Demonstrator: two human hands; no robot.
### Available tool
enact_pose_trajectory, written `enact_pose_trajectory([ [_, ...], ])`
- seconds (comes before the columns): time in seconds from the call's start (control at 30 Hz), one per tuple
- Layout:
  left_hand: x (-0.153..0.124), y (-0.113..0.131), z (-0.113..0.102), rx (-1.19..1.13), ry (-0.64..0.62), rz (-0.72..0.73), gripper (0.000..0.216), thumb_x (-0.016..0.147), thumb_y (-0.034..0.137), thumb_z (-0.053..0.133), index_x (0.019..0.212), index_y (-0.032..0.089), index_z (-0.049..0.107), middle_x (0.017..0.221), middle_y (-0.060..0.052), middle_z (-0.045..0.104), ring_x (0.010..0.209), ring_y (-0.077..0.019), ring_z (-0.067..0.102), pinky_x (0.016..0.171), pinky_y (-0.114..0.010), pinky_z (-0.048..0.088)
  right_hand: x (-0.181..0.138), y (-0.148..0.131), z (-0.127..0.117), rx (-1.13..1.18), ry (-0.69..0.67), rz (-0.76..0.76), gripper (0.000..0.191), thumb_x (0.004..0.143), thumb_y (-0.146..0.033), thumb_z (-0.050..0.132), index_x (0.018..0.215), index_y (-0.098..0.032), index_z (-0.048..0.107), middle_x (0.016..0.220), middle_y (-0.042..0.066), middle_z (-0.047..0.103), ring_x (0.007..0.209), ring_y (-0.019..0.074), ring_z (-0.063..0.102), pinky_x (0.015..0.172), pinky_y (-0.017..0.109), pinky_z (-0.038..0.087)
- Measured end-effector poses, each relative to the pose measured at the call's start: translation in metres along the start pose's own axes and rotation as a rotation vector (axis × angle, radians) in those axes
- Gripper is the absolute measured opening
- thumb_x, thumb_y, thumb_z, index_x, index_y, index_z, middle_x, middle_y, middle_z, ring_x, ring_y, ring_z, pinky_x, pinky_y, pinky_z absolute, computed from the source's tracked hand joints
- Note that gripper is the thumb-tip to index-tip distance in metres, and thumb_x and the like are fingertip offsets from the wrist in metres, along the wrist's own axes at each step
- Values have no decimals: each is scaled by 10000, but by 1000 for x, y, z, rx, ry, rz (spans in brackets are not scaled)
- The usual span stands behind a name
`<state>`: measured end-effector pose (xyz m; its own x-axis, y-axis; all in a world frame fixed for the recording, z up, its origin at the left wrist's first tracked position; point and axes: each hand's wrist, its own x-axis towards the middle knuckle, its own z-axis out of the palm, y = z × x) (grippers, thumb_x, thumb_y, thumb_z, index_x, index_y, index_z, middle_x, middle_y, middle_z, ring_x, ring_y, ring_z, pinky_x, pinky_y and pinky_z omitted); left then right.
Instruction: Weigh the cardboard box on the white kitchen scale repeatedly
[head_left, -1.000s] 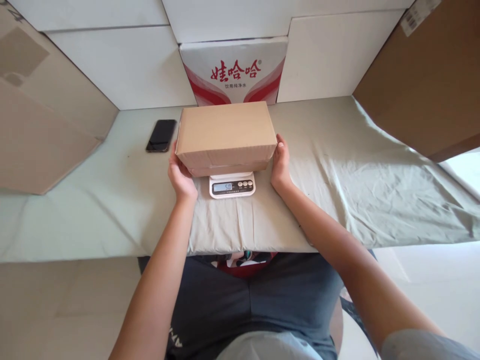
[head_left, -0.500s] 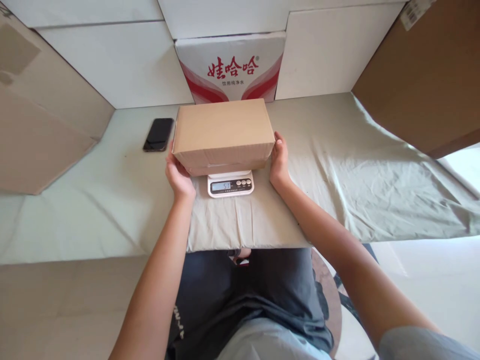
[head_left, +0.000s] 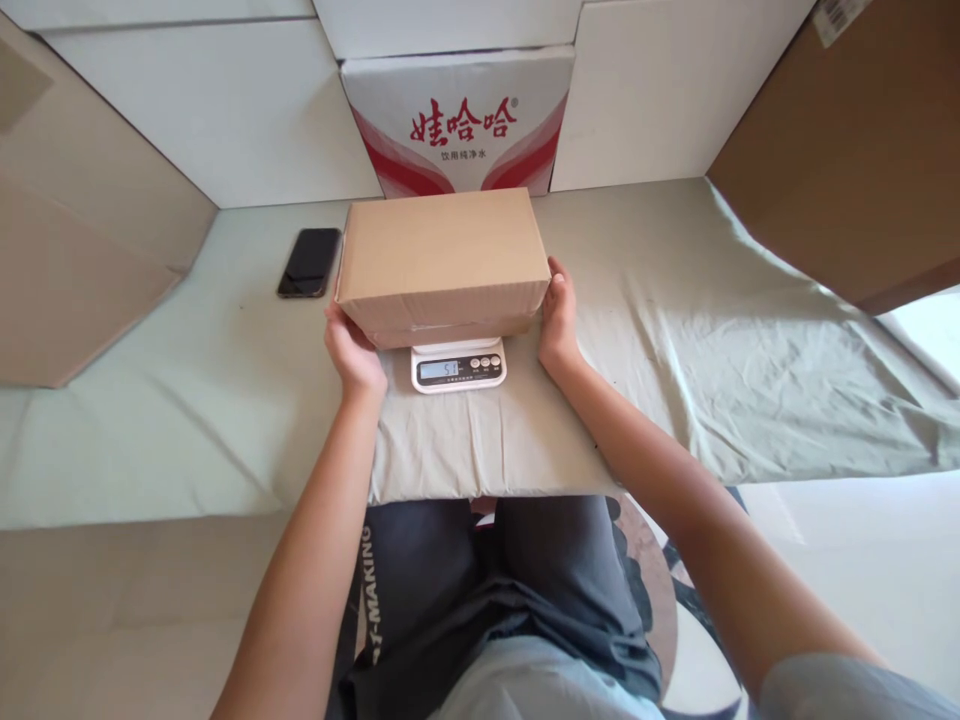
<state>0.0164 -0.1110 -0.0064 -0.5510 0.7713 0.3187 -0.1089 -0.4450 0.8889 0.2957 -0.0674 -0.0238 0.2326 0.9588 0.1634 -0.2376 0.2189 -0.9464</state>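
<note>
A closed brown cardboard box (head_left: pixel 442 255) rests on a small white digital scale (head_left: pixel 458 367) at the middle of the cloth-covered table (head_left: pixel 675 330). The scale's lit display shows a two-digit reading. My left hand (head_left: pixel 351 352) cups the box's lower left corner, fingers tucked under it and hidden. Against the box's right end lies my right hand (head_left: pixel 559 318), fingers pressed flat along the side. Both hands grip the box between them.
A black phone (head_left: pixel 308 262) lies face up left of the box. A white and red printed carton (head_left: pixel 457 125) stands behind it against white panels. Large brown cardboard sheets lean at the far left (head_left: pixel 82 250) and the far right (head_left: pixel 847 160).
The box and both hands stay in place on the scale. The view has shifted slightly, and the scale reading rose by one digit.
</note>
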Motion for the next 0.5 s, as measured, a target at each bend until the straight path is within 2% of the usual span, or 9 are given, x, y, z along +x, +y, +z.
enact_pose_trajectory([
  [0.1,-3,3,-1,14,-9,-2,953,874,991,482,1323,197,758,1428,-155,744,1561,-345,546,1337,-415,410,-4,-5,1,9,1,13,942,810,-920,554,1532,-315,525,1739,49,512,1703,307,394,1466,568,227],
  [0.2,-13,14,-5,-4,-54,22,923,891,939,542,1395,187,726,1513,-167,702,1568,-355,545,1322,-440,438,-17,-18,4,21,8,17,940,834,-904,536,1561,-310,505,1795,44,443,1740,297,329,1478,558,207],
  [0.37,-30,33,-8,8,-104,68,940,941,957,408,1474,233,679,1672,-138,586,1628,-341,483,1335,-449,421,-42,-42,14,41,-14,-18,865,882,-845,525,1592,-354,495,1834,-2,386,1771,289,258,1487,557,194],
  [0.5,-33,33,-4,10,-82,24,955,912,956,473,1449,194,683,1626,-182,620,1597,-379,515,1328,-499,422,-51,-49,18,29,-68,-40,848,919,-822,500,1631,-362,462,1823,-14,400,1770,309,261,1480,589,210],
])
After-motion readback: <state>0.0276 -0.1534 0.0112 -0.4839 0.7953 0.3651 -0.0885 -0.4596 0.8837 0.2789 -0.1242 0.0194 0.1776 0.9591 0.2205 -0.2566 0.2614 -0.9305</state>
